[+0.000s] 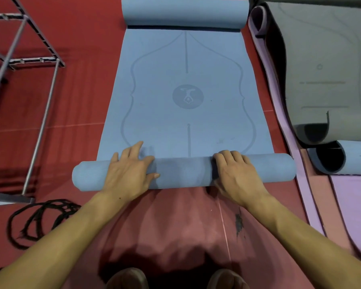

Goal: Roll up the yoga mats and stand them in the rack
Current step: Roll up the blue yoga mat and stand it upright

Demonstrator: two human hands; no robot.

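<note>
Rolling is under way on the blue yoga mat (186,97), which lies lengthwise on the red floor (75,105) in front of the person. The near end is wound into a roll (183,174) lying across the view. The far end curls up into a second, looser coil (184,12).

Left hand (131,170): palm flat on top of the roll, fingers spread and reaching over its front onto the flat mat; pressing, not clasping. Right hand (236,172): fingers curled over the top of the roll, knuckles up; a loose hold on the roll, thumb hidden.

Judgement on the step: the roll looks even from end to end, with no visible coning. To keep it so, both hands should push forward at the same rate, with steady downward pressure so the layers stay tight. The hands sit inboard of the ends; the side edges need watching for drift. The far coil will need flattening before the roll reaches it.

Rack (27,65): grey metal frame, left of the mat, well apart from it. No mat is visible in it.

Other mats right of the blue one: a grey mat (329,69) lying on a lilac mat (279,97), and a small blue roll (346,157). Black cord (40,220) coiled on the floor at near left.

Markings: alignment lines and a round emblem (187,96) at mid-mat. No legible lettering.
</note>
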